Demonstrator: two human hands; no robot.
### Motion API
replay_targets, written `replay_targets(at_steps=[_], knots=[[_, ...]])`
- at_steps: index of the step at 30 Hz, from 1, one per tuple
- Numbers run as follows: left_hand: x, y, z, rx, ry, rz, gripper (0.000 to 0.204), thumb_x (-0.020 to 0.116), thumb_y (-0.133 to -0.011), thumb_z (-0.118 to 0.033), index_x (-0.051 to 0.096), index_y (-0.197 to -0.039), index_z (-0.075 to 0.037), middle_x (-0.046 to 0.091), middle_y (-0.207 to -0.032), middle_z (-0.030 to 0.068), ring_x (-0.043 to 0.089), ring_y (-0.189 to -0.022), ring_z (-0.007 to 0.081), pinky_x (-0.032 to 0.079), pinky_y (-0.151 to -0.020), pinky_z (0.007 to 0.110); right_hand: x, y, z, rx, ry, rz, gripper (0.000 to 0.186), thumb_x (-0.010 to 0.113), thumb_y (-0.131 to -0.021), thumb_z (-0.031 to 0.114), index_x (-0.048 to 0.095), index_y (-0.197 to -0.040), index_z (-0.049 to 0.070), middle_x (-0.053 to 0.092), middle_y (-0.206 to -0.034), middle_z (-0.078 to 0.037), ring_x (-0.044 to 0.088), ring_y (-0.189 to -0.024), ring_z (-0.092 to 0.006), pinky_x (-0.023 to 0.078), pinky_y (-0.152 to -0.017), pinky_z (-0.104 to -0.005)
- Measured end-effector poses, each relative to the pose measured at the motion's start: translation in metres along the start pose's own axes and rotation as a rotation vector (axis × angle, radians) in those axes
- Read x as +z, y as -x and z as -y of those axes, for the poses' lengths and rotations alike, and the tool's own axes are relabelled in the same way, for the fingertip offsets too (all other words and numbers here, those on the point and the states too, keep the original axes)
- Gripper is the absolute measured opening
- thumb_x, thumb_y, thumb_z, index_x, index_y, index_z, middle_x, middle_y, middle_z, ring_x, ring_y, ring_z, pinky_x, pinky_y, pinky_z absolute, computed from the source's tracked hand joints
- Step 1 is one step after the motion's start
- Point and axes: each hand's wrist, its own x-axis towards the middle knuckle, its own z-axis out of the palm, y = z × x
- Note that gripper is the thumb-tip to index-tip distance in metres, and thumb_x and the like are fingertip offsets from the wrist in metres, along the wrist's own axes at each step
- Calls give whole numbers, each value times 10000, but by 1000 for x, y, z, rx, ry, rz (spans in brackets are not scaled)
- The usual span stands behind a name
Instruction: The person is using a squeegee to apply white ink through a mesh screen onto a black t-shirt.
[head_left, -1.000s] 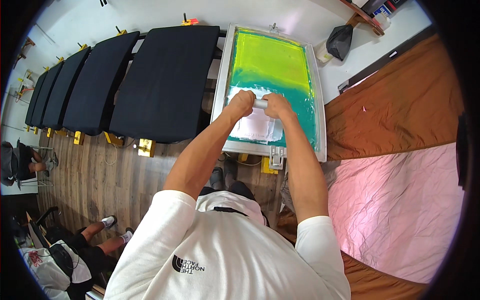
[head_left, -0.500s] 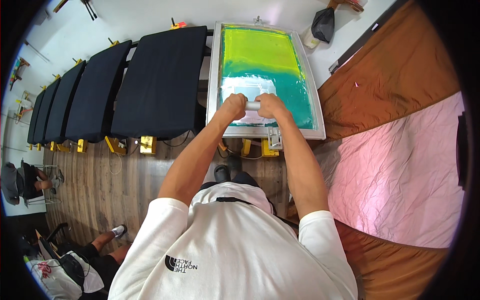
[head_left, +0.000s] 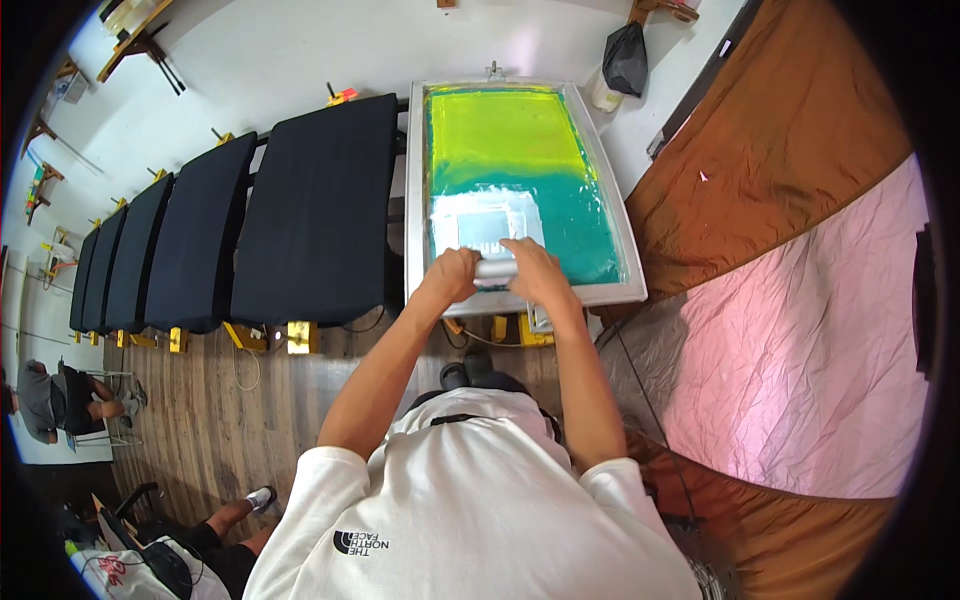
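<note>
The left hand (head_left: 455,273) and right hand (head_left: 540,270) are each curled around a pale grey straight bar (head_left: 495,268), part of it showing between them. The bar lies by the near edge of a silver metal-framed screen (head_left: 415,200), so its pass looks nearly complete. Just beyond the hands is a whitish rectangular patch (head_left: 482,228); farther, a yellow-green area (head_left: 500,130). Left of the left hand, black cloth-covered panels (head_left: 320,200) show no marks, seemingly unworked.

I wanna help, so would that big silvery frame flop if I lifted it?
The silvery frame would probably stay stiff, since it looks like metal. Its inside might feel slippery, because the green ink looks shiny and wet.
</note>
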Motion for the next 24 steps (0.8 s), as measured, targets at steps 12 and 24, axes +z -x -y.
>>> replay_targets(at_steps=[12, 24], knots=[[-27, 25, -32, -129, 203, 24, 455, 600, -690, 65, 673, -1121, -64, 692, -1048, 177, 667, -935, 376, 542, -823, 430, 5, 156, -48, 841, -1234, 292, 461, 545, -987, 451, 624, -1007, -3, 670, -890, -87, 656, -805, -142, 524, -707, -270], [-39, 11, -35, -184, 265, 58, 399, 598, -679, 83, 685, -1052, -30, 683, -975, 185, 667, -880, 374, 546, -789, 429, 44, 149, -54, 903, -1392, 230, 442, 519, -1006, 424, 606, -1019, -9, 632, -899, -85, 644, -836, -182, 533, -771, -303]])
